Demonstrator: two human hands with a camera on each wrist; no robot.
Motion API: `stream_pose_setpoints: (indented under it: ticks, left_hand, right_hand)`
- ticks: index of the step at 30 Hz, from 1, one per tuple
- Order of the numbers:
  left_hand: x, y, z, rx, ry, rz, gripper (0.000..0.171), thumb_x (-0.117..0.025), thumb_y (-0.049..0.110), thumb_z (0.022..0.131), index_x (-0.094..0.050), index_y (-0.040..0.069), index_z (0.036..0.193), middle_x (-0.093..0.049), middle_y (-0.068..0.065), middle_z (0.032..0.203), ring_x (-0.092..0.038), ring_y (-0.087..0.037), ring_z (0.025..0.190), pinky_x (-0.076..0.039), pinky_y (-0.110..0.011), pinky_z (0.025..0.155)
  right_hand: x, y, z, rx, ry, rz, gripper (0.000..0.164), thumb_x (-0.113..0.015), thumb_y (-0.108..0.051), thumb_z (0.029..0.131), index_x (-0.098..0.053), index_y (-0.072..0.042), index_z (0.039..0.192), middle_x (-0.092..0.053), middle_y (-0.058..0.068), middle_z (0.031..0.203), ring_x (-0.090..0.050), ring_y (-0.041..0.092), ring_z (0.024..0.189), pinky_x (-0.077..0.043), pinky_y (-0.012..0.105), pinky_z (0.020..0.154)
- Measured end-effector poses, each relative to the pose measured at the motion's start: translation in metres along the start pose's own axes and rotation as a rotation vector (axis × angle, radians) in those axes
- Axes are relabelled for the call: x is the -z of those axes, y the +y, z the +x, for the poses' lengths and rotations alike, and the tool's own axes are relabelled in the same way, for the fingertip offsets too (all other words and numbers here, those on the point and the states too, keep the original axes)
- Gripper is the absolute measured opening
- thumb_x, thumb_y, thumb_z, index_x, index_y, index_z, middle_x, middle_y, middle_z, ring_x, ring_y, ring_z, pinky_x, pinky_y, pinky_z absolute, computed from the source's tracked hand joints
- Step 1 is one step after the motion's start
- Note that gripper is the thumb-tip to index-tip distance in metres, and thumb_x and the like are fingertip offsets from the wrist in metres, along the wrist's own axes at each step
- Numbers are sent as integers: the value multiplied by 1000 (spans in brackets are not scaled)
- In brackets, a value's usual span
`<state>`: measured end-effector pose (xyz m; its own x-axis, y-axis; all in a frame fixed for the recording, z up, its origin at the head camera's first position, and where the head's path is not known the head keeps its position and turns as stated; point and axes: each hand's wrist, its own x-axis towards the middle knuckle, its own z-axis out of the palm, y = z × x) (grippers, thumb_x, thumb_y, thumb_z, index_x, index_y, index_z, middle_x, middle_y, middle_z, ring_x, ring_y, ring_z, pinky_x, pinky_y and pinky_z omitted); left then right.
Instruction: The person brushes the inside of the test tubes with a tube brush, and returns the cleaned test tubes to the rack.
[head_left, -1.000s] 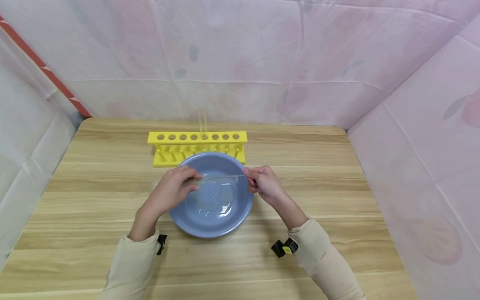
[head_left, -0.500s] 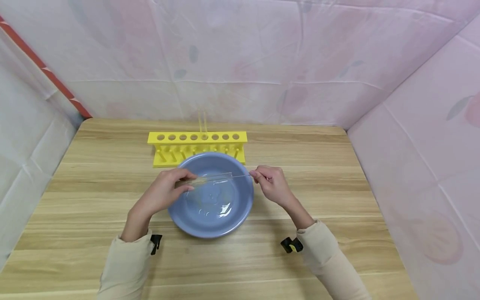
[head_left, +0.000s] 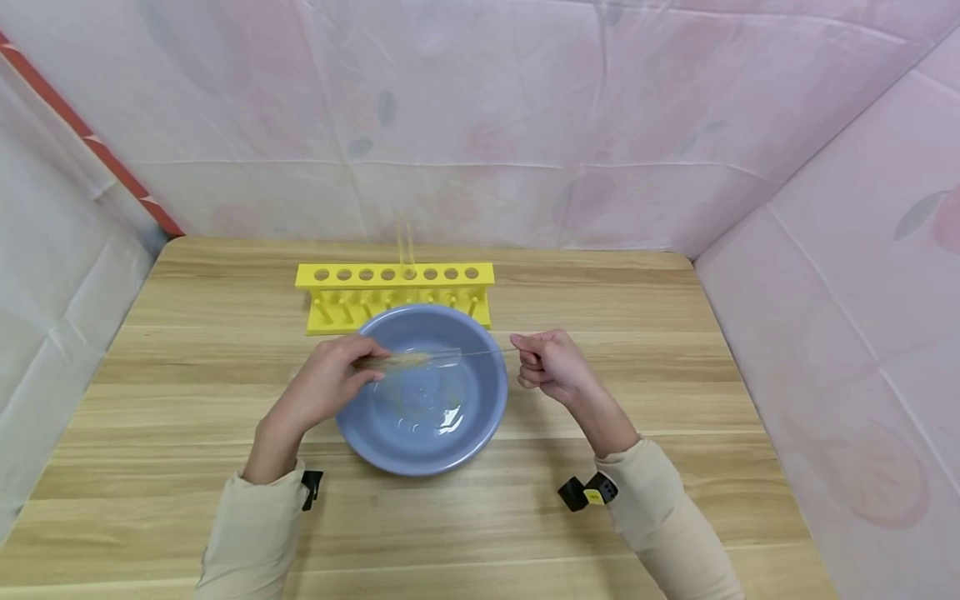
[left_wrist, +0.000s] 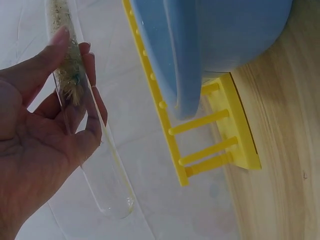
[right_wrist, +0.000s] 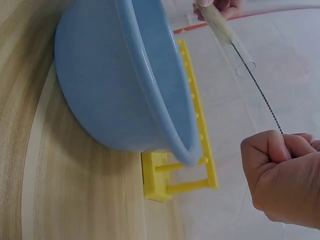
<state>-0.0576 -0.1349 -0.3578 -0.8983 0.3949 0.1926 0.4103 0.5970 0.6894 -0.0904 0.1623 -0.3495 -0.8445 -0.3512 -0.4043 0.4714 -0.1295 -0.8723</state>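
Observation:
My left hand (head_left: 324, 379) grips a clear glass test tube (left_wrist: 112, 185) over the blue basin (head_left: 420, 462), thumb on one side and fingers on the other. Inside the tube sit the pale bristles of a test tube brush (left_wrist: 70, 75), short of the rounded closed end. The brush's thin twisted wire (right_wrist: 257, 87) comes out of the tube's mouth toward the right. My right hand (head_left: 553, 367) pinches the far end of that wire, just beyond the basin's right rim. Water glints in the bottom of the basin.
Behind the basin stands a yellow test tube rack (head_left: 393, 275) with a row of holes and pegs. Another clear tube (head_left: 405, 246) stands upright in one hole. The wooden table (head_left: 615, 333) backs onto pale patterned sheets (head_left: 480, 125).
My right hand has moved to the right, drawing the brush wire further out of the tube. My left hand has shifted slightly left with the tube.

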Motion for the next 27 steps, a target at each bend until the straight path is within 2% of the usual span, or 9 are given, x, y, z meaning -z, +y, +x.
stream_pose_setpoints:
  ticks: [3,6,9,12,15,18,21,24,27]
  left_hand:
    - [0,-1,0,17,-17,1,21,-73,-1,72,-66,1,92,-66,-8,89,-62,-21,80,-51,-34,69]
    - [1,-3,-1,52,-41,-21,21,-72,-1,75,-66,0,95,-66,-9,91,-62,-22,82,-51,-36,72]
    - [5,-6,-3,77,-60,-56,21,-70,-2,76,-66,0,97,-67,-9,92,-61,-22,83,-50,-38,73]
    - [8,-9,-4,74,-72,-86,21,-70,-3,76,-67,0,97,-67,-7,90,-60,-20,81,-50,-36,71]
    - [10,-11,-5,62,-89,-102,20,-70,-3,76,-67,0,95,-66,-7,88,-59,-18,79,-51,-33,69]
    - [11,-12,-6,65,-111,-115,19,-69,-2,77,-66,-1,95,-66,-8,88,-60,-18,80,-51,-31,68]
    - [11,-12,-6,71,-120,-124,19,-69,-2,77,-66,-2,96,-66,-10,89,-61,-20,81,-51,-31,69]
    - [10,-12,-7,67,-113,-125,19,-69,-2,77,-66,-3,96,-66,-11,89,-61,-21,81,-51,-33,70]
    - [8,-12,-7,54,-99,-118,19,-70,-3,76,-66,-3,94,-66,-12,88,-61,-22,81,-52,-35,70]
  right_hand:
    - [4,0,0,15,22,-26,48,-43,-4,95,-33,-7,48,-25,-5,44,-21,7,38,-19,23,45]
    - [12,1,-1,123,65,-193,47,-46,-8,95,-35,-4,49,-28,-3,46,-25,9,40,-23,22,46]
    - [23,3,-1,293,85,-457,45,-48,-9,95,-39,-1,52,-31,-1,47,-27,9,43,-24,21,45]
    - [32,4,-2,508,61,-679,39,-49,-1,93,-44,-2,54,-33,-2,47,-27,6,43,-24,21,42]
    - [31,0,-7,740,28,-798,35,-50,14,86,-48,-4,56,-33,0,46,-27,3,44,-25,22,40]
    - [28,-5,-13,850,42,-843,33,-51,21,81,-49,-3,58,-33,2,46,-27,2,45,-26,22,40]
    - [31,-7,-15,757,73,-825,33,-51,15,85,-48,-2,57,-34,0,46,-28,3,44,-27,22,41]
    - [39,-4,-14,522,85,-709,38,-49,0,93,-45,0,55,-33,-2,47,-27,6,42,-25,22,40]
    - [46,-2,-12,308,64,-495,44,-49,-11,95,-40,0,53,-30,-2,47,-24,8,41,-21,23,42]
